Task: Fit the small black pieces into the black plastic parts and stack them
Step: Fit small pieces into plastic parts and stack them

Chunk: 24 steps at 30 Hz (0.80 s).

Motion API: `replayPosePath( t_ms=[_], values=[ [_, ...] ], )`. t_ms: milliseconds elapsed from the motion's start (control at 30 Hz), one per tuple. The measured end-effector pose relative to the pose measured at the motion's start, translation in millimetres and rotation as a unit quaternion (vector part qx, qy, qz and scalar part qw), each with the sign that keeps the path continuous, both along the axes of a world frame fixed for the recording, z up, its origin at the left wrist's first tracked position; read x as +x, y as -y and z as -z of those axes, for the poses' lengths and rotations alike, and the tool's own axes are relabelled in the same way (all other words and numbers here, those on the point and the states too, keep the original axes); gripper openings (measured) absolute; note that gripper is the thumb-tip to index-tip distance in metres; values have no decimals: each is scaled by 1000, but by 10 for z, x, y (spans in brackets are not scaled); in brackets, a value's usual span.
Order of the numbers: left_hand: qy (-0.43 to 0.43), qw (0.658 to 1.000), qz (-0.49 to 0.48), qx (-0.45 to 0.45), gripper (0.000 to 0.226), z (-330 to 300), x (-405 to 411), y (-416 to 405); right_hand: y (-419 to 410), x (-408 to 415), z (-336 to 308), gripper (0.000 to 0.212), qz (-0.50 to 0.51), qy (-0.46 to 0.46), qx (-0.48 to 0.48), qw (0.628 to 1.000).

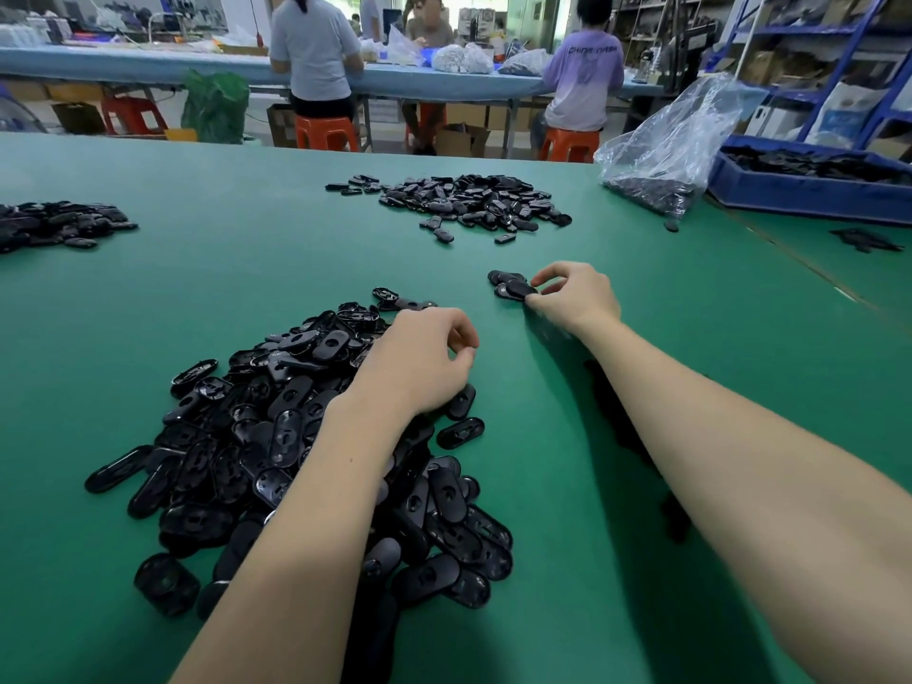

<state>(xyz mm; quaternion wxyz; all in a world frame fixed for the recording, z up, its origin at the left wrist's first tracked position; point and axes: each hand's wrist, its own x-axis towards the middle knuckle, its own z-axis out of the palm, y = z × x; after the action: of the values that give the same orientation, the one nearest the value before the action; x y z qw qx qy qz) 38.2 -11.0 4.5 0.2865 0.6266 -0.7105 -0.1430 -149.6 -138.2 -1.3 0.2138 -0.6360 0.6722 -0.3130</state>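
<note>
While the left hand [419, 362] hovers over the far end of the big heap of black plastic parts [296, 446] near the surface's near edge, its fingers are curled with thumb and forefinger close together, and whether they pinch a small piece cannot be told. Just right of that heap, the right hand [575, 293] pinches an oval black part [518, 288] between thumb and fingertips at the top of a small stack [506, 283] lying on the green surface [247, 288]. Toward the far edge, a second pile of small black pieces [474, 202] is spread out, and a third pile [54, 224] sits at the left edge. By the far right corner stand a clear plastic bag [676, 145] holding dark pieces and a blue bin [809, 182] of black parts. Beyond the surface, several people sit on orange stools [325, 133] at another long bench.
</note>
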Motion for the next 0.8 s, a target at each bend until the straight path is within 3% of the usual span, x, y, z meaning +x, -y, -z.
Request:
replayPosePath(
  t_ms=[133,233,367,467,600,800],
  values=[
    [15,1000,2,-6,11,5,0,-10,-81,-41,-53,26,-17,11,-23,1000],
    [13,1000,-3,0,16,3,1,-3,-315,-71,-110,4,-78,-16,-17,997],
    [43,998,25,30,16,-41,25,-12,-707,-114,-59,2,-179,-33,47,982],
    [82,993,46,65,5,-109,36,-36,-845,-160,-49,3,-171,-18,24,985],
    [128,987,22,95,15,-142,-1,-31,-890,-225,-140,6,-148,5,14,989],
    [86,991,28,100,11,-162,-73,-59,-852,-343,-164,7,-125,21,26,992]
  ],
)
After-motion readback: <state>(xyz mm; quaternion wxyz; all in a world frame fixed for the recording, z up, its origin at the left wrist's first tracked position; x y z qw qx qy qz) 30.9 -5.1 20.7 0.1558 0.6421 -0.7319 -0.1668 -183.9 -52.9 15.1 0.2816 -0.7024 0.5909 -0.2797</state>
